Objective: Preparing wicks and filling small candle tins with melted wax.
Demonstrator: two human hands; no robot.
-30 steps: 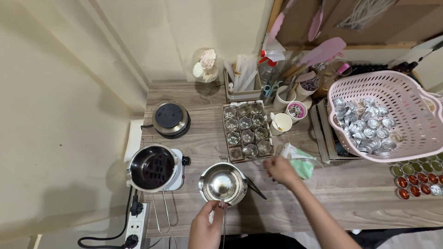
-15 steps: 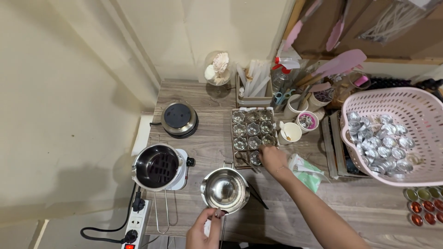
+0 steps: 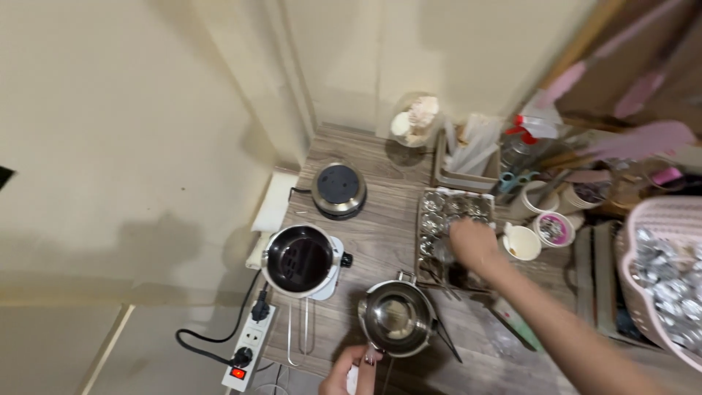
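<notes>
My left hand [image 3: 352, 373] at the bottom edge grips the handle of a small steel pouring pot [image 3: 395, 318] that rests on the wooden table [image 3: 380, 168]. My right hand [image 3: 472, 241] reaches over a cardboard tray [image 3: 452, 228] of small foil cups and rests among them, fingers curled. Whether it holds a cup is hidden by the hand and by blur.
A steel pot on a white hot plate [image 3: 301, 260] stands left of the pouring pot, a round black burner [image 3: 338, 190] behind it. A power strip [image 3: 247, 351] hangs at the table's left edge. Paper cups [image 3: 523, 241], scissors, spatulas and a pink basket [image 3: 669, 285] of foil cups stand right.
The view has swung left and blurred. My right hand moved from the table near the pouring pot up onto the tray of foil cups. My left hand stays on the pot handle.
</notes>
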